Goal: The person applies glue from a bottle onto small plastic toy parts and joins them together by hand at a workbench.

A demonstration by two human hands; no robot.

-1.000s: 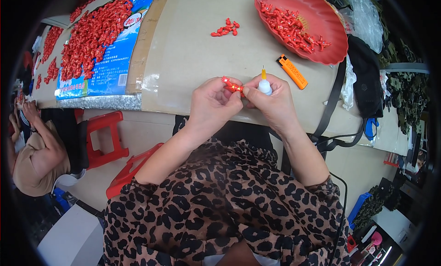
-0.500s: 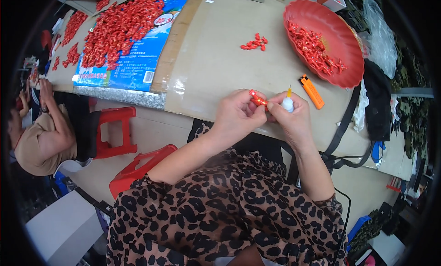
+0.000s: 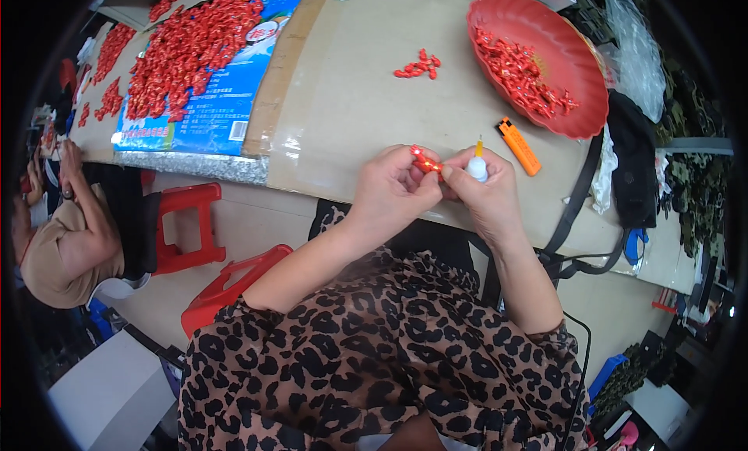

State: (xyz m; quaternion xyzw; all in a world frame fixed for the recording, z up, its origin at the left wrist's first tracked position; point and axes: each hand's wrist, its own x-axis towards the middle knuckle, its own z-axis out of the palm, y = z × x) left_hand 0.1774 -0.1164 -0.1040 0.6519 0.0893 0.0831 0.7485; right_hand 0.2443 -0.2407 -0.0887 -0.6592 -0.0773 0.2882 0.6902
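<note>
My left hand (image 3: 387, 188) is closed, thumb and fingers pinching a small shiny red ornament (image 3: 426, 163) with gold marks. Against its right end press the thumb and fingertips of my right hand (image 3: 496, 198). That same hand also keeps hold of a small white squeeze bottle (image 3: 477, 169) with a yellow needle tip, pointing away from me. Just beyond the right hand lies an orange lighter (image 3: 520, 147) with a black top. A few similar red pieces (image 3: 421, 65) lie farther off on the table (image 3: 351, 100).
At the far right, a scalloped red bowl (image 3: 580, 58) holds many red pieces. Others are heaped on a blue printed sheet (image 3: 226, 132) at the far left. A black strap (image 3: 576, 194) hangs over the table edge. Red stools (image 3: 191, 225) and a seated person (image 3: 74, 241) are leftward.
The whole view has shifted slightly, so the table and its things sit a little farther left and up. Both hands keep their grip; the ornament has turned slightly between the fingers.
</note>
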